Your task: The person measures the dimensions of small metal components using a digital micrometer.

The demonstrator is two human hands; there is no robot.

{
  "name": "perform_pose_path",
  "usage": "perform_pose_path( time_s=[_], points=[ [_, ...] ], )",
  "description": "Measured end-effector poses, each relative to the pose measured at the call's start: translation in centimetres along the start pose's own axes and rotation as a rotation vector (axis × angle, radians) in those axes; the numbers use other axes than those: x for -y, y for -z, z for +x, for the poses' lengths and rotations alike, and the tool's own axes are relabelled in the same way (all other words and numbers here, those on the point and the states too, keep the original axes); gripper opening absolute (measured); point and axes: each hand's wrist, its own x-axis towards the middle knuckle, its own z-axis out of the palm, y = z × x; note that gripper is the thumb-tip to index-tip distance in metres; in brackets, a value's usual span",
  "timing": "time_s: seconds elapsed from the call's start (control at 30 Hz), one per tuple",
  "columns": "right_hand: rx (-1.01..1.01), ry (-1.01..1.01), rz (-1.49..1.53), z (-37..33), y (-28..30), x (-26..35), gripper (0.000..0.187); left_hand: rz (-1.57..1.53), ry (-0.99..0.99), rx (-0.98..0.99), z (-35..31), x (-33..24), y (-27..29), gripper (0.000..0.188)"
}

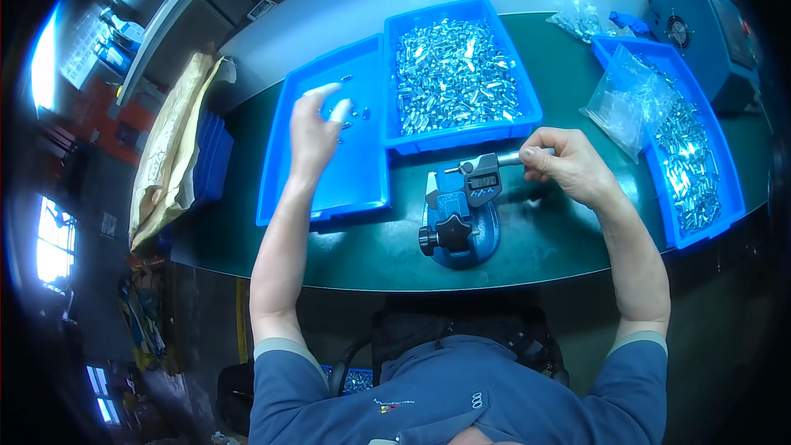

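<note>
A digital micrometer (483, 183) is clamped in a blue stand (468, 247) near the table's front edge. My right hand (568, 166) is closed, thumb and fingers round the thimble at the micrometer's right end. Between its anvil and spindle I see a gap with no part in it. Over the left blue tray (346, 185) hovers my left hand (315, 128), thumb and forefinger apart, white covers on the fingertips. A few small metal parts (366, 114) lie in that tray beside the fingers. Whether the hand touches any is hard to see.
Behind the micrometer stands a blue tray (529, 111) full of shiny metal parts. Another blue tray (671, 235) at right holds more parts and clear plastic bags (626, 103). A bag of parts (579, 12) and a blue machine (700, 33) stand at back right; brown paper sacks (173, 148) at left.
</note>
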Motion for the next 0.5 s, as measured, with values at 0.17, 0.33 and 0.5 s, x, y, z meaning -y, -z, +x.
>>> perform_pose_path(
  time_s=[0.17, 0.33, 0.5],
  points=[
    [0.023, -0.012, 0.019, 0.1, 0.1, -0.4, 0.040, 0.100, -0.321, 0.155, 2.4, -2.3, -5.2, 0.027],
    [0.028, -0.031, 0.027, 0.1, 0.0, 0.0, 0.039, 0.272, -0.395, 0.467, 5.0, -2.8, -7.8, 0.026],
    [0.029, -0.028, 0.058, -0.3, 0.0, 0.3, 0.035, 0.342, -0.420, 0.501, 5.4, -3.2, -8.6, 0.019]
  ],
)
